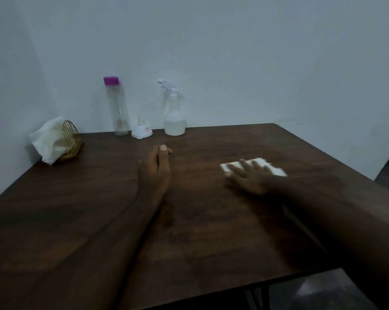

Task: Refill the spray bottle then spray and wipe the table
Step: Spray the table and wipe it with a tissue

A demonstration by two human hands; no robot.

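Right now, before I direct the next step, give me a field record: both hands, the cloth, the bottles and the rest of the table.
left hand: rests on the table, fingers loosely curled, holding nothing
right hand: fingers spread flat, pressing the white cloth; blurred
spray bottle: upright by the wall, sprayer head on, pale liquid in its lower part
clear bottle: upright, purple cap on
funnel: wide end down, between the two bottles
napkin holder: back left, holding tissues
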